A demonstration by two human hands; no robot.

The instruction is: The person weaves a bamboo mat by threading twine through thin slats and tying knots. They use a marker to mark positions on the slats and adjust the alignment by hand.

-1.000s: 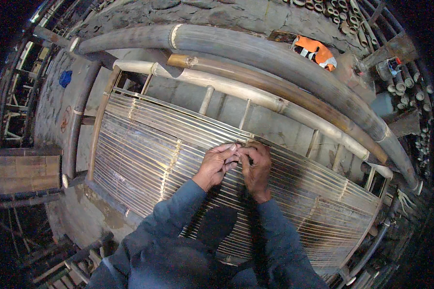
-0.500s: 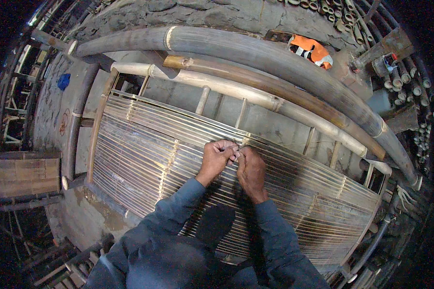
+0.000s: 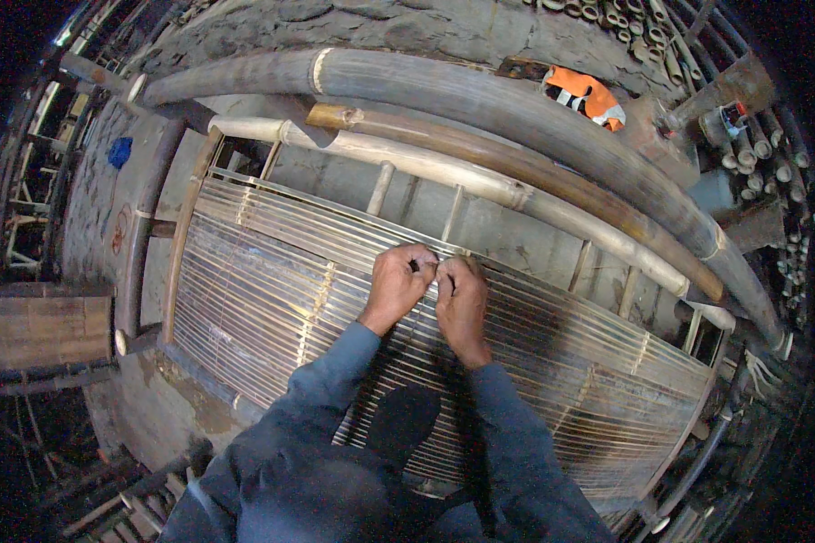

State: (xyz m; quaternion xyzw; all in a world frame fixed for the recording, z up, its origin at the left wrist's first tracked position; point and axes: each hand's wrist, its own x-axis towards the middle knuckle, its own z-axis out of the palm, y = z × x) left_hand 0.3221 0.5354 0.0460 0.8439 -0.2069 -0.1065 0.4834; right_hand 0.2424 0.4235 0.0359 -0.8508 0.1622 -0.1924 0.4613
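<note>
A panel of thin bamboo slats (image 3: 254, 290) lies flat before me, tied across by pale binding rows (image 3: 320, 303). My left hand (image 3: 397, 288) and my right hand (image 3: 462, 306) meet at the panel's far edge, near its middle. The fingertips of both hands are pinched together on a thin binding strip (image 3: 436, 268) at the top slat. The strip is too small to see clearly. My blue sleeves run back toward the lower edge. My dark shoe (image 3: 404, 421) rests on the slats between my arms.
Thick bamboo poles (image 3: 480, 95) and a paler pole (image 3: 444, 176) lie beyond the panel. An orange vest (image 3: 585, 92) sits at the back right, cut bamboo tubes (image 3: 770, 163) at the right, a wooden board (image 3: 47, 328) at the left, and a blue object (image 3: 119, 151) at the far left.
Both hands stay together at the same spot on the panel's far edge. Only the fingers shift slightly, and the view has moved a little.
</note>
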